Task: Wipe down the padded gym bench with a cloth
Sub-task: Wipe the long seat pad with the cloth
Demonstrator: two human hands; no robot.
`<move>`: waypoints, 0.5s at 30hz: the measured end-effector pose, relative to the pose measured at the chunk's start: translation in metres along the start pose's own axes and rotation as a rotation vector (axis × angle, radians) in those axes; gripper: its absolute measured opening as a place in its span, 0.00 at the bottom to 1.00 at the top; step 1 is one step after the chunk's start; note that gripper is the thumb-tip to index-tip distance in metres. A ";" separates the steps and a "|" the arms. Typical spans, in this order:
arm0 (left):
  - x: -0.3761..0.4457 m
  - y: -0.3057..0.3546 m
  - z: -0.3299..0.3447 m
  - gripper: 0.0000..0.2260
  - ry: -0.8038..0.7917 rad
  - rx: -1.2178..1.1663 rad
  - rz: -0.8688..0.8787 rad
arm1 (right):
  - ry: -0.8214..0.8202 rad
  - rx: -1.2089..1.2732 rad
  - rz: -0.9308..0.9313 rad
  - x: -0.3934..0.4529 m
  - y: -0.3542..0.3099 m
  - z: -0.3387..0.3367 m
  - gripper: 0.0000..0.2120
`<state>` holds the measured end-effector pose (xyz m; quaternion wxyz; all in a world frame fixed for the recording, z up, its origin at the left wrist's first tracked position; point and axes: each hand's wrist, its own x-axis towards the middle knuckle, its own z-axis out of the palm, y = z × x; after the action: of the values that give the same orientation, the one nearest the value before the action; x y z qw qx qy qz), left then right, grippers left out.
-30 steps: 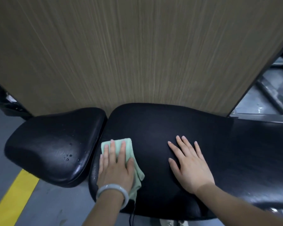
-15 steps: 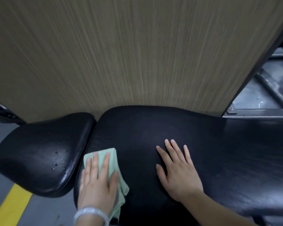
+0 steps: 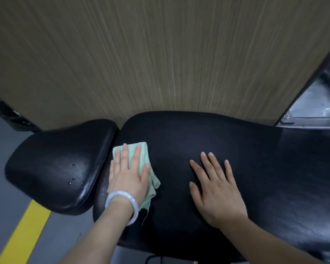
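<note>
A black padded gym bench fills the lower half of the view: a long back pad and, to its left, a smaller seat pad with water drops on it. A pale green cloth lies on the left end of the long pad, beside the gap between the pads. My left hand, with a white bangle on the wrist, presses flat on the cloth with straight fingers. My right hand rests flat on the bare pad to the right, fingers spread.
A wood-grain panel stands right behind the bench. Grey floor with a yellow line lies at the lower left. A dark object sits at the far left, and a grey metal frame at the right.
My left hand slid the cloth toward me along the pad's left edge, then pushed it away again toward the wall. My right hand stayed flat on the pad. The view shifted.
</note>
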<state>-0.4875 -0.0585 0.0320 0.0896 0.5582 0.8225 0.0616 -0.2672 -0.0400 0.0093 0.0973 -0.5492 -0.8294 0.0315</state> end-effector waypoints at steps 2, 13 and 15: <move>0.000 0.002 -0.002 0.26 -0.033 -0.004 0.000 | -0.013 -0.002 0.002 0.000 -0.001 -0.001 0.26; -0.058 -0.010 0.004 0.28 -0.024 -0.031 0.310 | -0.024 -0.021 -0.003 -0.001 -0.003 -0.003 0.26; -0.039 -0.003 0.001 0.28 -0.041 -0.015 0.343 | -0.013 -0.020 -0.005 -0.001 -0.003 -0.003 0.26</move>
<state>-0.4756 -0.0960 0.0334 0.0987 0.6907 0.7128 0.0705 -0.2689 -0.0418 0.0121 0.0864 -0.5478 -0.8317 0.0268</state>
